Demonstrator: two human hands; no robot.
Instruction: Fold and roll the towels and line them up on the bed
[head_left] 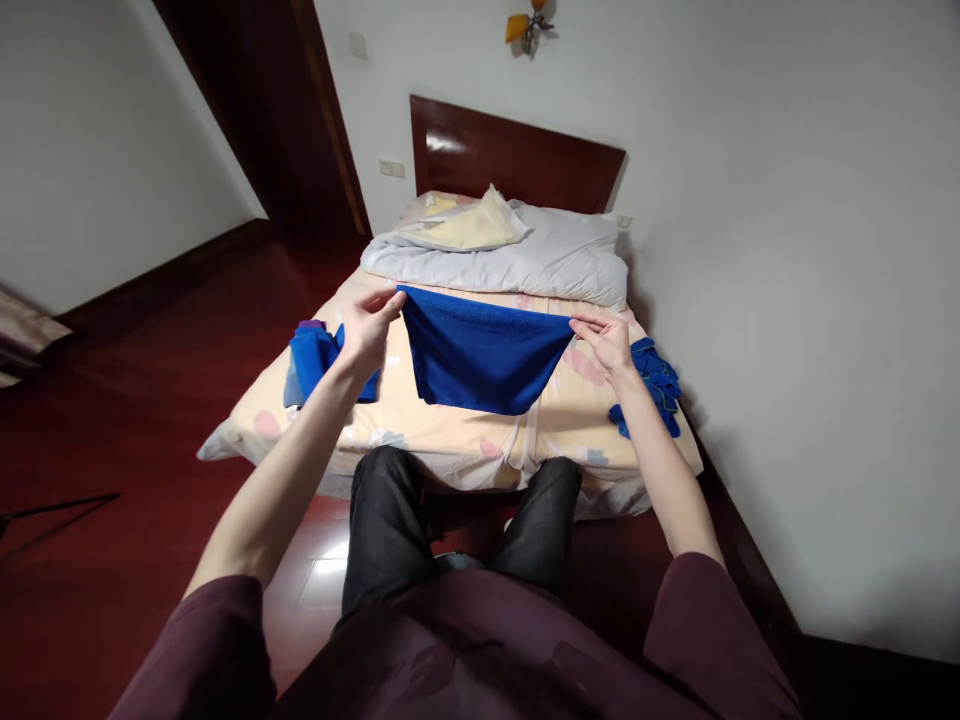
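Observation:
A blue cloth (484, 350) hangs stretched above the bed between my two hands. My left hand (369, 322) pinches its upper left corner, and my right hand (604, 338) pinches the upper right corner. The cloth's lower edge droops freely. Behind my left forearm, at the bed's left side, lies a stack of blue cloths (313, 358) with a bit of purple at the top. A crumpled pile of blue cloths (654, 375) lies at the right side of the bed, partly behind my right forearm.
The bed (457, 440) has a pale yellow patterned sheet. A grey-white quilt (559, 255) and a yellow pillow (480, 222) lie near the dark headboard (517, 150). A white wall (810, 300) stands close on the right. A thin black rod (67, 507) shows at the far left.

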